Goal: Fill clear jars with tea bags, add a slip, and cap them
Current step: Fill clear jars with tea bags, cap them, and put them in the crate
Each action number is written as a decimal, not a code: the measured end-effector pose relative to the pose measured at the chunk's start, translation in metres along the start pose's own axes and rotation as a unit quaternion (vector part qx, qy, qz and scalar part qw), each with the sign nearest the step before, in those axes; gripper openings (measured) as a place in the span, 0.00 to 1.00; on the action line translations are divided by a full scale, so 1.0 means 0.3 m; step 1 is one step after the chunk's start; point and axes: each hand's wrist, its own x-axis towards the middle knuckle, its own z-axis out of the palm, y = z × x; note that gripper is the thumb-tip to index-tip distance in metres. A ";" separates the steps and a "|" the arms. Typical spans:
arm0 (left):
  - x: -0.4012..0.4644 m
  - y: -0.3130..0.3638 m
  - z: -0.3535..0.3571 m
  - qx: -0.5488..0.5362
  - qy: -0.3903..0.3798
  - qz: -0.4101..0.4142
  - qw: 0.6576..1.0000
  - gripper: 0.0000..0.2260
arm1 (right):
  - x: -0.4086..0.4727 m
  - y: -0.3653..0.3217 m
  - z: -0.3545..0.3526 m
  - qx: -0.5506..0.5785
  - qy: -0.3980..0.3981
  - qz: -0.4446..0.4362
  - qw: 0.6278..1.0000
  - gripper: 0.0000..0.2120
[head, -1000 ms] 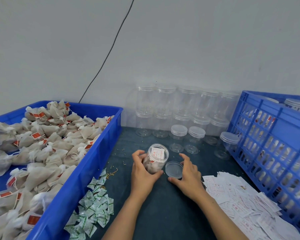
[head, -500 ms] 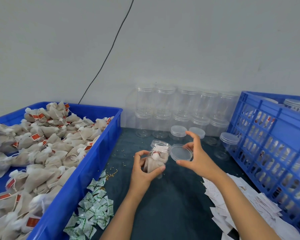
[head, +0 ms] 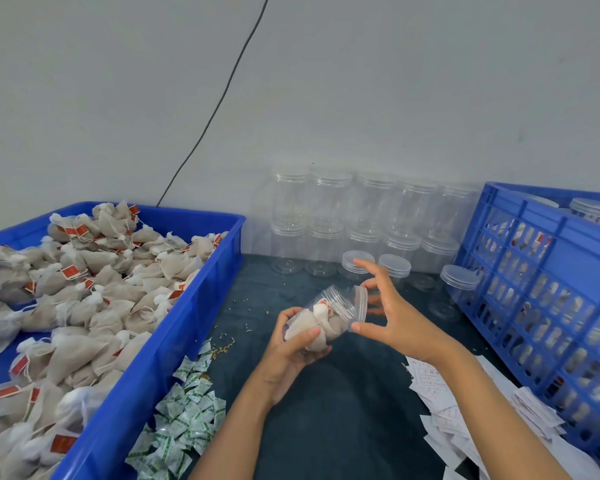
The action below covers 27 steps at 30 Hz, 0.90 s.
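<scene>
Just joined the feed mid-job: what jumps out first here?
At centre, the left hand grips a tilted clear jar of tea bags while the right hand holds a lid at its mouth. A blue bin heaped with tea bags fills the left; stacked empty jars line the back wall.

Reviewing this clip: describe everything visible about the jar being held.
The jar is clear plastic with a ribbed threaded neck, packed with off-white tea bags. It is off the table, tilted with its mouth toward the right. The left hand grips its lower body; the right hand holds a clear lid against its mouth, not visibly screwed down.
</scene>
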 end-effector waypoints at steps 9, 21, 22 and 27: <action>-0.001 0.002 0.004 -0.003 0.018 -0.069 0.997 0.34 | -0.002 -0.012 0.047 0.069 0.005 -0.041 0.997 0.24; 0.002 0.022 -0.037 -0.109 -0.076 -0.205 0.970 0.26 | 0.010 -0.088 0.017 0.149 -0.117 -0.077 0.979 0.29; 0.003 0.025 -0.045 -0.115 -0.089 -0.234 0.961 0.26 | 0.012 -0.094 0.021 0.150 -0.128 -0.080 0.977 0.28; 0.000 0.035 -0.067 -0.203 -0.132 -0.349 0.905 0.24 | 0.029 -0.124 0.035 0.151 -0.161 -0.083 0.972 0.27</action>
